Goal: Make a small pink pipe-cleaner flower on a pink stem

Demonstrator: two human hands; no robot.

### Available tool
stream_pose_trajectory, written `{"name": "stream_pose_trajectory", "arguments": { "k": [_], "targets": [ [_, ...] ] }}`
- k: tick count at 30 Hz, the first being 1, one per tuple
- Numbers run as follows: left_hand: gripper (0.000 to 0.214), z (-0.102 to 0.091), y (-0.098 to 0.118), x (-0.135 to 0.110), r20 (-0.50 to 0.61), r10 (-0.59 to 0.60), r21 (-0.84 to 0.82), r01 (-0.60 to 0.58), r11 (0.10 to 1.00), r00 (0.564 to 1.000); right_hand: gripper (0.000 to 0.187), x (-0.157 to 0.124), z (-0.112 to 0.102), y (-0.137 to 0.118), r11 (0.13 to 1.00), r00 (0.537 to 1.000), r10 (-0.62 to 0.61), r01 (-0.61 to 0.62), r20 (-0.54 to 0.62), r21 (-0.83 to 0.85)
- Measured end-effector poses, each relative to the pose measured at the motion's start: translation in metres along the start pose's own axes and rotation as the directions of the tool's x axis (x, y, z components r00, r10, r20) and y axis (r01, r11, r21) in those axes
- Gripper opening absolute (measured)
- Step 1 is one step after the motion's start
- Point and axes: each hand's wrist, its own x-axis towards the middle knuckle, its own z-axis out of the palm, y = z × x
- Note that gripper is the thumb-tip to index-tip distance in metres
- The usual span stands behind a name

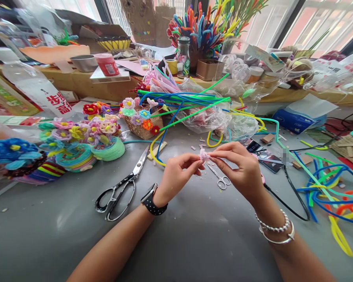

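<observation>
Between my two hands is a small pale pink pipe-cleaner flower (204, 155), raised above the grey table. My left hand (181, 172), with a watch at its wrist, pinches the flower's left side between thumb and fingers. From the right, my right hand (238, 166) grips its other side with the fingertips. Part of the flower is hidden by the fingers. Small silver scissors (222, 181) lie on the table just behind and below the hands. Large black-handled scissors (125, 188) rest open to the left of my left hand.
Pots of pipe-cleaner flowers (106, 147) stand at the left, beside a small flower basket (144, 125). Green and blue pipe cleaners (191, 98) lie across plastic bags behind. Loose pipe cleaners (326, 188), a phone (266, 156) and a black cable (291, 207) are at the right.
</observation>
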Motion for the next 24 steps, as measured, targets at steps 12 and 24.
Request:
{"name": "stream_pose_trajectory", "arguments": {
  "k": [12, 24],
  "targets": [
    [0.017, 0.0, 0.003, 0.001, 0.055, -0.044, -0.04, 0.046, 0.998, 0.998, 0.009, -0.002, 0.003, -0.002, 0.999, 1.0, -0.026, 0.025, -0.017, -0.037],
    [0.017, 0.005, 0.003, -0.006, 0.017, 0.061, 0.039, -0.062, 0.997, 0.998, 0.019, -0.01, 0.013, -0.004, 0.943, 0.95, -0.255, 0.204, -0.178, -0.264]
  ]
}}
